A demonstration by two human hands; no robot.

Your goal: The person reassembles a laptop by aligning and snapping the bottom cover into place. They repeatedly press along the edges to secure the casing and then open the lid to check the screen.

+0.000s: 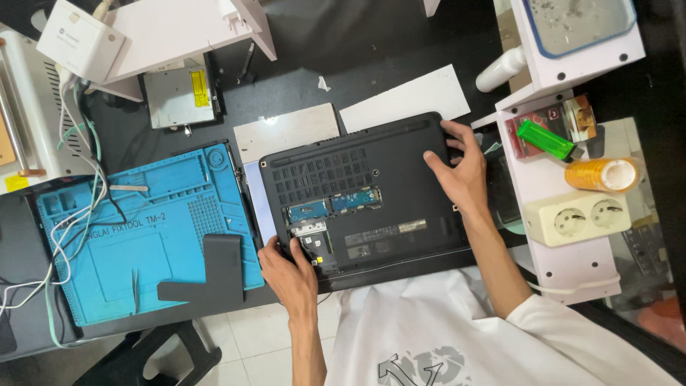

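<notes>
laptop (386, 193) right of mat (143, 236)

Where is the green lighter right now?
The green lighter lies on the white shelf at the right, beside a roll of amber tape, above a cream double socket.

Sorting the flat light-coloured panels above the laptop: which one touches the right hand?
The white panel on the right, its lower corner by the right hand. The greyer panel lies left of it, clear of both hands.

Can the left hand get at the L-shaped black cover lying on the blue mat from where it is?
Probably yes: the left hand rests on the laptop corner beside the black cover, nothing between them.
</notes>
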